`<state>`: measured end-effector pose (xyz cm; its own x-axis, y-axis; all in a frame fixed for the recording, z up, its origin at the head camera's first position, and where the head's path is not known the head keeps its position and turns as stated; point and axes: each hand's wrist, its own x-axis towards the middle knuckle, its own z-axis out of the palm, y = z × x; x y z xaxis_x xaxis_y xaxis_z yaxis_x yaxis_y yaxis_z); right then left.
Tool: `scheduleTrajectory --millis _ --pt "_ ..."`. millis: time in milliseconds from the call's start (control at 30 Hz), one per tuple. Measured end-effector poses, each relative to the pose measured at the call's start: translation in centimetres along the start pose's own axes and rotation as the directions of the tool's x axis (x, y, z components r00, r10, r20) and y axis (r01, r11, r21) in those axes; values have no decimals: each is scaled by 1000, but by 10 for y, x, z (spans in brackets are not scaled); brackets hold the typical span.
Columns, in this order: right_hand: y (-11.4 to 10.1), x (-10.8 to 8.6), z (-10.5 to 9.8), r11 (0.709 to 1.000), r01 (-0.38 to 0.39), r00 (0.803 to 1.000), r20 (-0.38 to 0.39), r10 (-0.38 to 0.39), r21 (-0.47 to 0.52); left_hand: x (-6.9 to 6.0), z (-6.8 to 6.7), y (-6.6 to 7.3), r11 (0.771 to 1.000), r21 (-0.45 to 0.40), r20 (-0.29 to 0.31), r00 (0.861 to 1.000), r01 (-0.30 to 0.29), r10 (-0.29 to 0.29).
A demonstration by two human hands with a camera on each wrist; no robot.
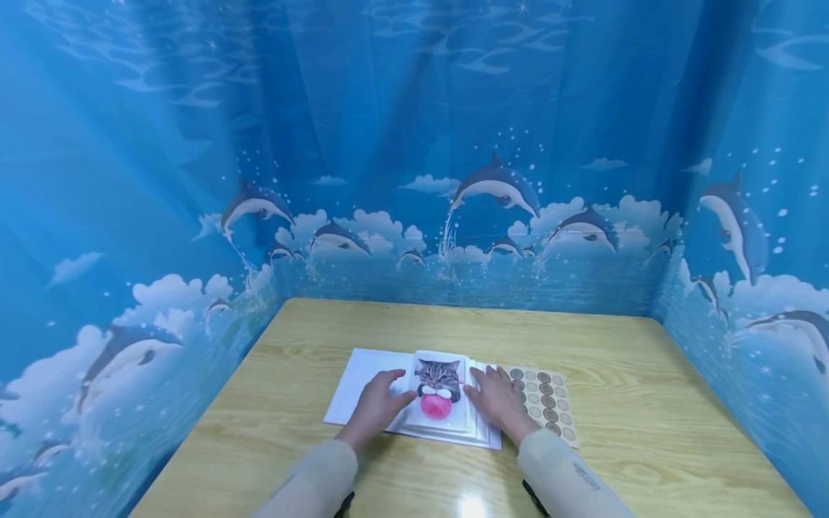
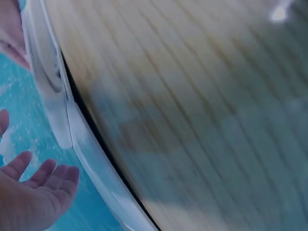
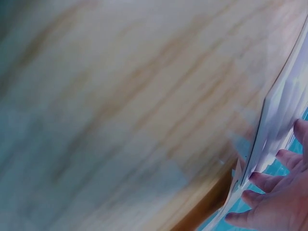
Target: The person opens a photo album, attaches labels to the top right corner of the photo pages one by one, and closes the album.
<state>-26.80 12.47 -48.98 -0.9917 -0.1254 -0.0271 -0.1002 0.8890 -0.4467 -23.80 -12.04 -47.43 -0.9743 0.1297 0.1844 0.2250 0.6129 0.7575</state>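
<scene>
A small pad with a cat and a pink ball on its cover (image 1: 439, 388) lies on a stack of white sheets or booklets (image 1: 482, 421). Beneath it, a larger white sheet or folder (image 1: 352, 385) spreads to the left. My left hand (image 1: 378, 403) is at the pad's left side, thumb near its edge and fingers apart. On the other side, my right hand (image 1: 497, 397) rests at the stack's right edge with fingers spread. The left wrist view shows the left hand (image 2: 38, 197) with loosely bent fingers; in the right wrist view the right hand (image 3: 279, 197) lies beside the white stack (image 3: 276, 127).
A sheet of round brown and beige stickers (image 1: 550, 403) lies right of the stack, partly under my right hand. The wooden table (image 1: 648, 403) meets blue dolphin-print curtains (image 1: 401, 129) at the back and sides.
</scene>
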Motion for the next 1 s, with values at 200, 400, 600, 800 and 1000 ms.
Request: scheduleTrajectory --millis 200,400,600,800,1000 --pt "0 0 0 1000 3 1000 -4 -3 -6 4 17 12 986 157 83 996 -55 42" --pt "3 1 1 999 22 1000 -15 -22 -29 3 36 21 925 346 161 981 -160 110" --pt "5 0 -3 998 43 999 -25 -44 -43 0 48 22 855 462 217 965 -236 149" --pt "13 -3 -16 997 61 996 -65 -64 -54 -1 53 22 841 494 246 963 -221 109" --pt "25 -4 -27 999 44 997 -66 -46 -29 -2 53 26 842 497 290 955 -209 66"
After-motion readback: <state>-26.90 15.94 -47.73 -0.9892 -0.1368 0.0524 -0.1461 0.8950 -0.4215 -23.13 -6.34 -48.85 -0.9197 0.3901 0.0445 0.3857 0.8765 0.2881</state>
